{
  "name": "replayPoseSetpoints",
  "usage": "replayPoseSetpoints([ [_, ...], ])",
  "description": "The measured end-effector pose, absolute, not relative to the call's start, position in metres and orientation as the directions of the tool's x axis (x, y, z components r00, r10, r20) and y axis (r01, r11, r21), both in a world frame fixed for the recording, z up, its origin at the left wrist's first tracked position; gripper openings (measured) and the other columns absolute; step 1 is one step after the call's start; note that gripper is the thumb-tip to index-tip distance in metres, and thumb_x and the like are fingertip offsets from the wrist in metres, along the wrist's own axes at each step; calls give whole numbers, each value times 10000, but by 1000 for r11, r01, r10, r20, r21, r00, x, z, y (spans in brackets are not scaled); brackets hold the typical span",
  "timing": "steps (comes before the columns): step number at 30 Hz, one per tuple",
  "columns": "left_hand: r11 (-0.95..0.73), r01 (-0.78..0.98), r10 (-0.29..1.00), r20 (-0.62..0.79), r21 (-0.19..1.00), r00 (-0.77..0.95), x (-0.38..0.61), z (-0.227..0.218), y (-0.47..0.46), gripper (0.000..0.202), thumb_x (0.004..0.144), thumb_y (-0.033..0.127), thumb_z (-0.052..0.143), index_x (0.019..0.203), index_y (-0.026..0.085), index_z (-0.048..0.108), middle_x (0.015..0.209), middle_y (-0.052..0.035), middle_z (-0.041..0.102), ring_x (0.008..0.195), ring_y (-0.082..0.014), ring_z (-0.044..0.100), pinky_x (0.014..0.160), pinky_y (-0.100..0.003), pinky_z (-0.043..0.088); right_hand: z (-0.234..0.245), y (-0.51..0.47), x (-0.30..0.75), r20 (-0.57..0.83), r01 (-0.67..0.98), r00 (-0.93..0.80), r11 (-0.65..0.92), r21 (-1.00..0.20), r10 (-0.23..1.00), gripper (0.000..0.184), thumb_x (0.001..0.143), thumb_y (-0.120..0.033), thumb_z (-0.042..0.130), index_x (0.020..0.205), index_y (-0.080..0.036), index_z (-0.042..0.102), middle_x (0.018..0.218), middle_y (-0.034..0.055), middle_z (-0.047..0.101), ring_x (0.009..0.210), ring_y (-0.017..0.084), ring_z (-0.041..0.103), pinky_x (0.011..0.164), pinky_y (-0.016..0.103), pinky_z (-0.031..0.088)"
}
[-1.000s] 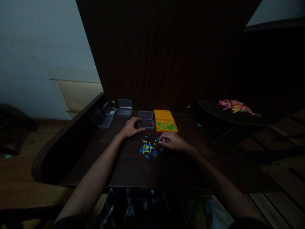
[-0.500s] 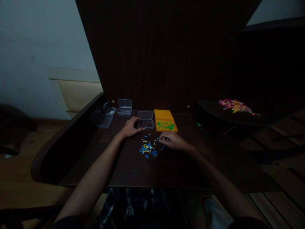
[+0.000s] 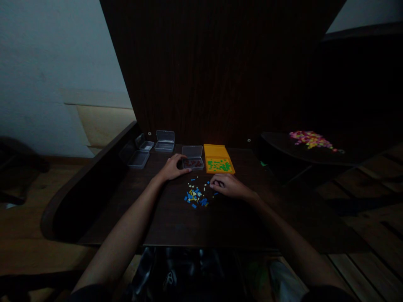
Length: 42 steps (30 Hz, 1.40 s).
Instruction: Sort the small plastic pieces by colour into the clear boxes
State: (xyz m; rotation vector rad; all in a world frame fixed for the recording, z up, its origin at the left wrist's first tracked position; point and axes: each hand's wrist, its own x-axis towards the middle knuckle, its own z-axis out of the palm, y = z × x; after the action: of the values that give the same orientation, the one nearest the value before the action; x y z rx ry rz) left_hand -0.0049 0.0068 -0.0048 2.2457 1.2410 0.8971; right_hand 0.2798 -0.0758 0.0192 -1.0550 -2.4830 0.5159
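Note:
My left hand [image 3: 172,167] rests at the left end of a clear plastic box [image 3: 197,169], its forefinger by the back corner and its thumb along the front edge. Dark reddish-brown pieces lie inside that box, and its lid stands raised. My right hand [image 3: 227,185] hovers low over the table with fingers curled together; whatever they may pinch is hidden. Just left of it spreads a loose pile of small toy bricks [image 3: 194,196] in blue, yellow and white. Behind the right hand lies an open yellow case [image 3: 215,150] holding many small green pieces.
Other clear boxes with raised lids, a front one [image 3: 138,159] and a back one [image 3: 164,147], stand at the back left. A raised side panel [image 3: 91,180] borders the dark table [image 3: 176,230] on the left. Pink and yellow beads [image 3: 311,139] lie on a surface at right.

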Motion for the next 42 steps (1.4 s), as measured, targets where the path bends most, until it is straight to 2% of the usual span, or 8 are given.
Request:
replayPoseSetpoints([
  [12,-509,593,859,326,624,395,-5,-5,7,578,723,551,729,1164,217,561,1225,-82,577,1145,-287,556,1017,-456,424,17,-76,280,225,589,-634,650,-480,740,113,943,-218,563,910,-172,660,762,18,616,670,157,560,614,249,415],
  [29,-500,599,865,320,626,387,-5,-4,6,581,721,538,737,1165,211,558,1218,-84,580,1137,-289,559,1008,-449,432,13,-74,283,254,604,-621,660,-448,741,56,927,-179,595,919,-177,651,794,13,621,702,150,569,647,242,417],
  [42,-499,590,864,318,634,390,-5,-4,6,576,719,549,736,1156,218,559,1223,-86,580,1149,-292,556,1017,-461,424,17,-75,283,217,623,-629,651,-434,746,46,913,-204,628,914,-185,670,788,19,619,700,161,569,654,256,429],
])
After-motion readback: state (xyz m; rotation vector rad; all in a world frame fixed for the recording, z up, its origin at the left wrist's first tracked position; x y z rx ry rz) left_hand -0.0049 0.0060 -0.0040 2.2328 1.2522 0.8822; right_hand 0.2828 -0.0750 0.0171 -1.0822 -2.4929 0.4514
